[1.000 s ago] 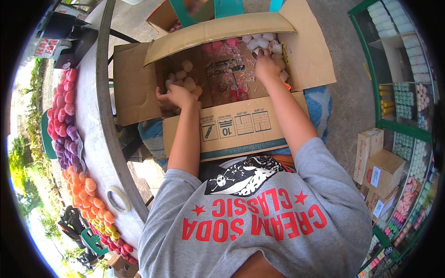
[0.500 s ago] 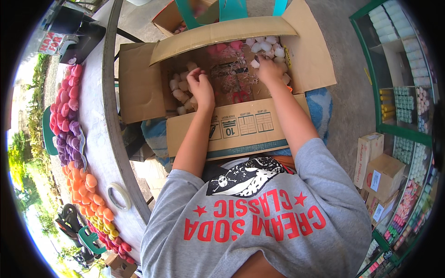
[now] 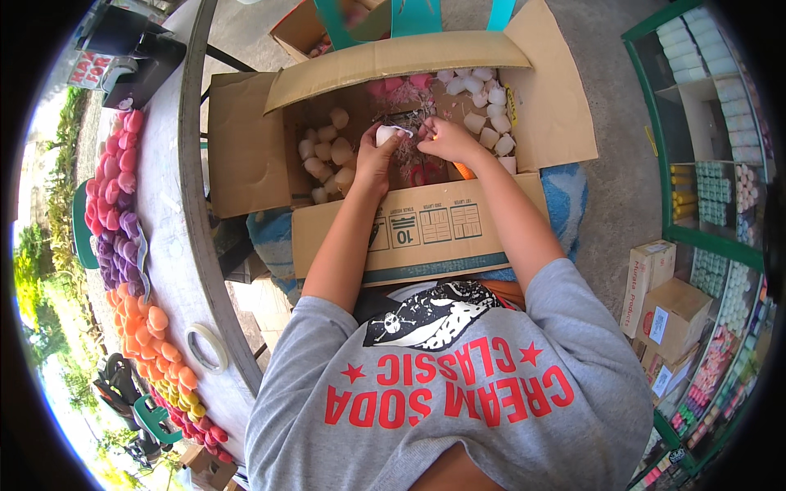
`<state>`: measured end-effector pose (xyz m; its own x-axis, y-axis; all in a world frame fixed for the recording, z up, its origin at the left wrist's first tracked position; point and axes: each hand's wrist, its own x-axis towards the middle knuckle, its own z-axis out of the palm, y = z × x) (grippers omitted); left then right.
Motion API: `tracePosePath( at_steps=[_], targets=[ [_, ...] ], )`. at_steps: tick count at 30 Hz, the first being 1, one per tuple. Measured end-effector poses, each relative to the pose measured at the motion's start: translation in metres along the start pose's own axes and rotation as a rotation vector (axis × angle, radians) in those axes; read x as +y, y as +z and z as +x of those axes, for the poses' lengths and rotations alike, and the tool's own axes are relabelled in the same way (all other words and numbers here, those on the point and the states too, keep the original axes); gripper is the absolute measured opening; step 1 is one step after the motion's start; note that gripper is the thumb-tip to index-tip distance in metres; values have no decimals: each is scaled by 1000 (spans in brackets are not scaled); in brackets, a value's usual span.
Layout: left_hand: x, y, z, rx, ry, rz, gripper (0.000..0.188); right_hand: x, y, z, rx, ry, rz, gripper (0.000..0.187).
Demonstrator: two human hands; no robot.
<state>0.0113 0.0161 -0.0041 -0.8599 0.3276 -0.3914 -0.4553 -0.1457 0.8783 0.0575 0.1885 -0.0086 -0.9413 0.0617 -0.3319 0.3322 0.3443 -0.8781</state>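
Over the open cardboard box (image 3: 401, 260), my left hand (image 3: 372, 164) grips a small white rounded piece (image 3: 386, 135) between thumb and fingers. A thin white strip (image 3: 404, 131) sticks out from the piece toward my right hand. My right hand (image 3: 449, 141) is closed just beside it, fingertips pinched. An orange handle (image 3: 464, 170) shows below that palm; the rest of that tool is hidden. Cream rounded pieces (image 3: 341, 150) lie in the box's left part, and white ones (image 3: 496, 110) in its right part. Pink pieces and shreds (image 3: 401, 88) lie between them, near red scissor-like handles (image 3: 420, 174).
At left, a long table (image 3: 184, 245) bears rows of pink, purple, orange and yellow pieces (image 3: 147, 327) and a white ring (image 3: 206, 348). Another box (image 3: 291, 33) stands beyond mine. To the right are stacked cartons (image 3: 675, 315) and a green-framed shelf (image 3: 712, 245).
My right hand has come left from the white pieces to the box's middle. My left hand has moved right and now holds a white piece. The orange handle has travelled along with my right hand.
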Motion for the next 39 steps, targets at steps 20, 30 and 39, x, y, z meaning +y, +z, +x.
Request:
tracePosePath(
  at_steps=[20, 30, 39],
  targets=[
    [23, -8, -5, -17, -217, -550, 27, 0, -15, -14, -308, 108, -441, 57],
    [27, 0, -3, -97, -260, -518, 27, -33, 2, -28, 124, -151, -454, 55],
    [17, -1, -1, -33, -332, -44, 27, -46, 7, -36, 224, -300, -583, 48]
  ],
)
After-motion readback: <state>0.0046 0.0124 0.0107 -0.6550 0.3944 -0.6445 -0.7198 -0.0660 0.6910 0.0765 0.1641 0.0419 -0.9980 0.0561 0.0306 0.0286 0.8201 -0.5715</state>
